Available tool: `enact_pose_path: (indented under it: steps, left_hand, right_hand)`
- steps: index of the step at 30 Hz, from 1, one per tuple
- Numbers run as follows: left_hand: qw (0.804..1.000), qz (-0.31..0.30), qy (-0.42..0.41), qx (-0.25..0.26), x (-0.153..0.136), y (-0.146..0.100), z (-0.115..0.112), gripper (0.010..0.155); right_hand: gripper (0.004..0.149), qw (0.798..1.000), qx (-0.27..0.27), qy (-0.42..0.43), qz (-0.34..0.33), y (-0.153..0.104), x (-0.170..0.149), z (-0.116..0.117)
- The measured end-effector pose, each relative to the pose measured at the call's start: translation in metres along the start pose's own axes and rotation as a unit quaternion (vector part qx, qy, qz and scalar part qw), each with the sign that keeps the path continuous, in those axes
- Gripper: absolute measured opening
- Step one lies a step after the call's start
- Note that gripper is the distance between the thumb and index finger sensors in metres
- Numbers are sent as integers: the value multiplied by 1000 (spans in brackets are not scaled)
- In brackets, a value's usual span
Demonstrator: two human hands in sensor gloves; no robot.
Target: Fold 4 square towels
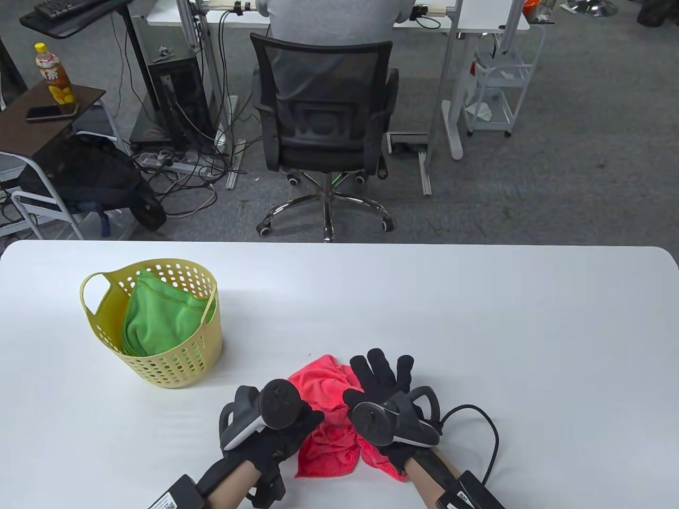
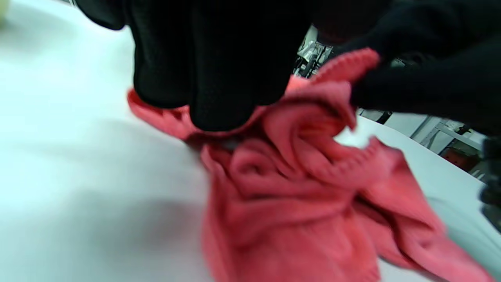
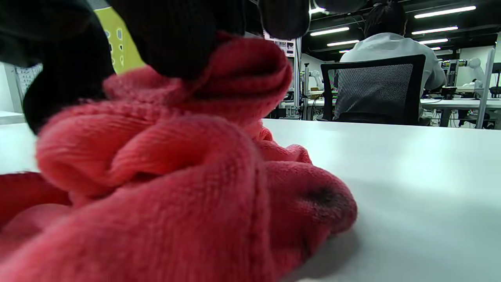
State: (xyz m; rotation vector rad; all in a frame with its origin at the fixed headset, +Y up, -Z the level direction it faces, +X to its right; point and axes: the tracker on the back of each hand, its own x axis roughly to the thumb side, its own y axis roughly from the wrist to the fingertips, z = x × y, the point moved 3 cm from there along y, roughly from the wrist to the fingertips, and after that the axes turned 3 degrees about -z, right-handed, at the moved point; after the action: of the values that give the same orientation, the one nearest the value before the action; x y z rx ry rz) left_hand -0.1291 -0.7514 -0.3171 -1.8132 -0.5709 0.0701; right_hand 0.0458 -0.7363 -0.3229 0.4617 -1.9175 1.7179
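- Well off to the left of my left hand stands a yellow basket on the white table, with a green towel bunched up inside it.
- My left hand sits at the left edge of the red towel. In the left wrist view my fingers are curled down onto the cloth and bunch it against the table; I cannot tell whether they truly pinch it.
- The red towel lies crumpled on the table between my two hands and under them, in loose folds, with a corner poking out beyond my right hand.
- My right hand rests on the right part of the towel, its fingers spread and stretched forward over the cloth. In the right wrist view a fingertip presses into a raised fold of the towel.
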Motion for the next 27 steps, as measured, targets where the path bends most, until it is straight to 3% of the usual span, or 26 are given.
enact_pose_path:
  steps: [3,5,9,13,16,19,21,23,25,27]
  left_hand:
    - [999,-3,-40,-9,-2,3,-10,61]
    - [995,-10,-98,4,-5,3,-10,65]
    - [965,-33,-261,-8,-10,2,-7,73]
    - [947,-30,-320,-8,-16,2,-1,55]
    - [950,-39,-309,-7,-11,1,0,51]
    - [953,-48,-298,-8,-6,-1,-1,49]
    - [963,-56,-265,1,-2,-2,4,48]
    - [980,-68,-185,37,3,-8,19,47]
    - [990,-38,-43,126,1,-22,50,46]
    - [979,4,45,199,-6,-38,78,45]
  right_hand:
    - [39,995,-30,97,19,-3,-4,-8]
    - [39,980,-52,190,35,-6,-5,-14]
    - [39,948,-50,313,26,-6,2,-15]
    - [42,935,-53,350,27,-7,2,-14]
    - [54,943,-28,332,18,-6,5,-14]
    - [45,946,-27,322,8,-6,6,-18]
    - [38,950,0,313,-17,-5,8,-20]
    - [35,965,-40,258,14,-9,0,-32]
    - [35,983,-138,90,77,-22,-22,-67]
    - [34,968,-208,-9,141,-42,-47,-101]
